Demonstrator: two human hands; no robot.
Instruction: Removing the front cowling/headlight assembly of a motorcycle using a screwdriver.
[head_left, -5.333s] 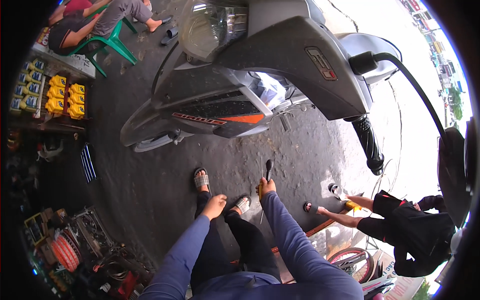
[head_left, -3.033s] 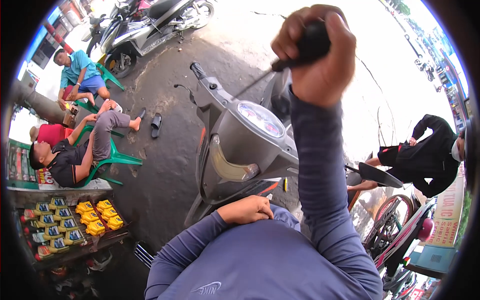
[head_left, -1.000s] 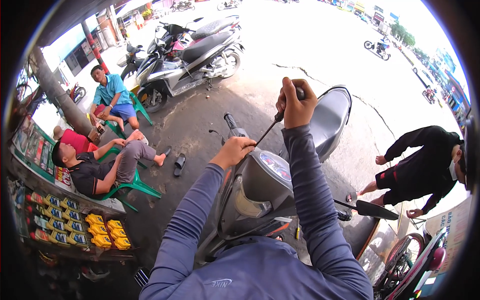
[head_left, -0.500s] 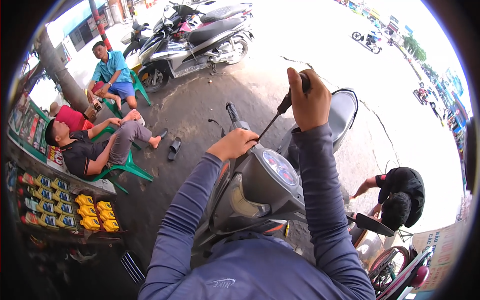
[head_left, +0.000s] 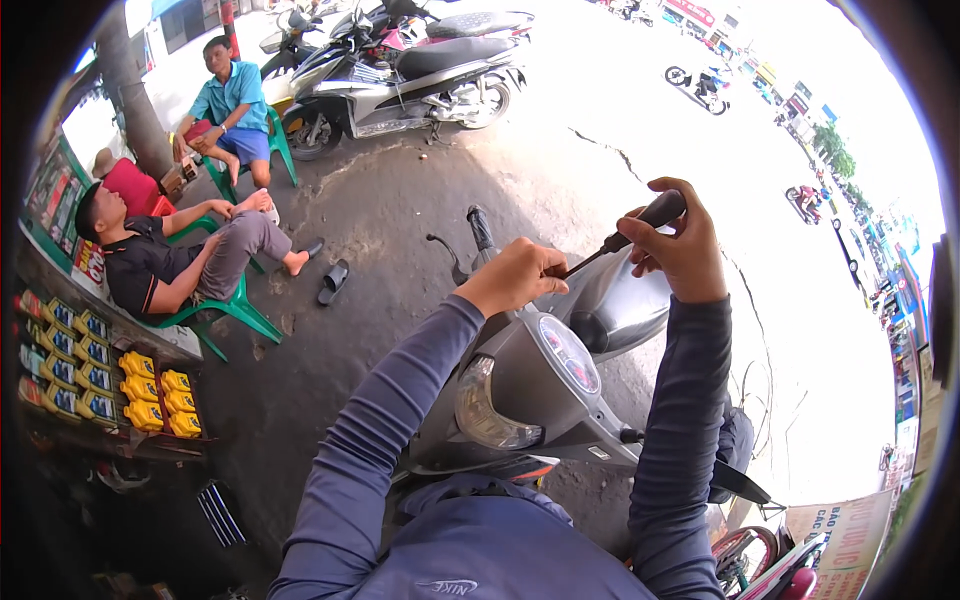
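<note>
My right hand (head_left: 680, 245) holds the black handle (head_left: 660, 210) of a long screwdriver up above the scooter, its shaft slanting down to the left. My left hand (head_left: 515, 270) is closed in a pinch at the lower end of the shaft, over the handlebar area; the tip is hidden by my fingers. Below both hands is a grey scooter (head_left: 510, 390) with a round-edged gauge cluster (head_left: 568, 352), a clear front lamp (head_left: 490, 405) and a grey seat (head_left: 630, 315) behind.
Two people (head_left: 222, 105) (head_left: 135, 260) sit on green chairs at left, near sandals (head_left: 333, 282) and a rack of oil bottles (head_left: 140, 375). Parked scooters (head_left: 410, 90) stand behind. A sunlit road with riders (head_left: 705, 85) runs at upper right; a bicycle wheel (head_left: 750, 550) is at lower right.
The screwdriver and my right hand have moved right and tilted flatter; my left hand has shifted right with the tip. The bending person in black is now largely behind my right arm.
</note>
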